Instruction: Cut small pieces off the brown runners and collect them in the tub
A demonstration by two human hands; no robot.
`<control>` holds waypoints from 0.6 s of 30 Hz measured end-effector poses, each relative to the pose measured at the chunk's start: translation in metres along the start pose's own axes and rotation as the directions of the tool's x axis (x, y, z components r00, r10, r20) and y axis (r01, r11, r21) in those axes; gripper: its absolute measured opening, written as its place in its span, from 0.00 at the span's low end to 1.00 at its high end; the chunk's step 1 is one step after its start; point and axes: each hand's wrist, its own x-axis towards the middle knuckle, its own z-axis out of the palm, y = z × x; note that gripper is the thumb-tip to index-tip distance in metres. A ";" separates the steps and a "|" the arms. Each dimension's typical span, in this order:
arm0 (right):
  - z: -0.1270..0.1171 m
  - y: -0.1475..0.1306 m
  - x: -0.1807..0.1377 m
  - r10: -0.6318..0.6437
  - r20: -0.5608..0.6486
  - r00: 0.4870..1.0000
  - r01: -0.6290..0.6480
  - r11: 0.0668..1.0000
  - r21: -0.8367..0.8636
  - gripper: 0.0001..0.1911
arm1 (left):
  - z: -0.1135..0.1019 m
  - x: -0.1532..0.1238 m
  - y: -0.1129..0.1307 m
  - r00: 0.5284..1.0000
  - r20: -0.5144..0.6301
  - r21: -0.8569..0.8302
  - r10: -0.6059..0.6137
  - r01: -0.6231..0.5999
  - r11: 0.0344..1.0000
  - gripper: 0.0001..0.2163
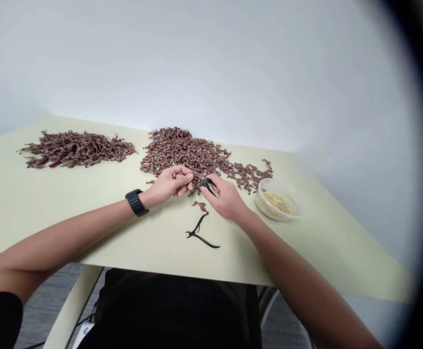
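My right hand [226, 196] is wrapped round the black handles of small pliers [208, 182], whose metal jaws point up and left toward my other hand. Thumb and fingers of my left hand [171, 184] are pinched together at the jaw tips; whatever they hold is too small to make out. Just beyond both hands lies a large heap of small reddish-brown twisted pieces [182, 150]. Below the hands, one loose brown piece [200, 206] rests on the table, close to black nippers [196, 234] with their handles spread.
To the left is a second heap of longer brown pieces [80, 148] with a few dark red bits. A clear round plastic tub [265, 207] holding yellowish bits stands at the right. The pale table [131, 252] meets a white wall [196, 68] behind.
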 end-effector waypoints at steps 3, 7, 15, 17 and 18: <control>-0.001 -0.003 0.000 -0.004 0.015 1.000 0.004 1.000 0.004 0.12 | 0.001 0.001 -0.001 1.000 0.011 -0.032 -0.007 0.007 0.999 0.14; -0.002 -0.005 0.000 0.012 0.033 0.999 -0.012 1.000 0.005 0.12 | 0.001 0.001 0.000 1.000 0.007 -0.056 -0.012 0.012 0.998 0.13; 0.001 -0.006 -0.001 0.020 -0.010 1.000 -0.021 1.000 -0.011 0.12 | 0.002 0.000 0.003 0.999 0.007 -0.117 -0.046 0.047 0.992 0.14; 0.001 -0.006 -0.001 0.020 -0.007 1.000 -0.021 1.000 -0.017 0.12 | 0.002 0.000 0.003 0.999 0.011 -0.126 -0.049 0.050 0.991 0.13; 0.001 -0.006 -0.001 0.019 -0.003 1.000 -0.019 1.000 -0.020 0.12 | 0.002 0.000 0.003 0.999 0.011 -0.129 -0.050 0.051 0.990 0.13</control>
